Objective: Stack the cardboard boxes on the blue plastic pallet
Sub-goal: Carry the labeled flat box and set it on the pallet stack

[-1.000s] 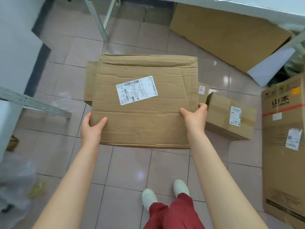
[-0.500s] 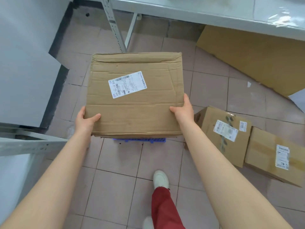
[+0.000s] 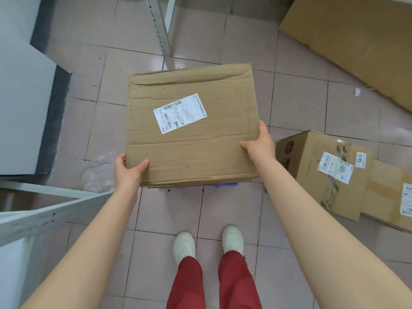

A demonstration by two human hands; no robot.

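I hold a worn cardboard box with a white shipping label flat in front of me. My left hand grips its near left corner and my right hand grips its right edge. Just under the box's near edge a thin strip of the blue plastic pallet shows; the box hides the rest of the pallet. Two more taped cardboard boxes lie on the floor to the right, the nearer box and another box behind it at the frame edge.
A metal shelf frame juts in from the left, and a rack leg stands beyond the box. A large flat cardboard sheet lies at the upper right. Crumpled clear plastic lies on the tiles by my left hand.
I have turned left with the box; the two floor boxes slid to the right of view. The blue pallet edge came into view under the box, and my feet now stand together.
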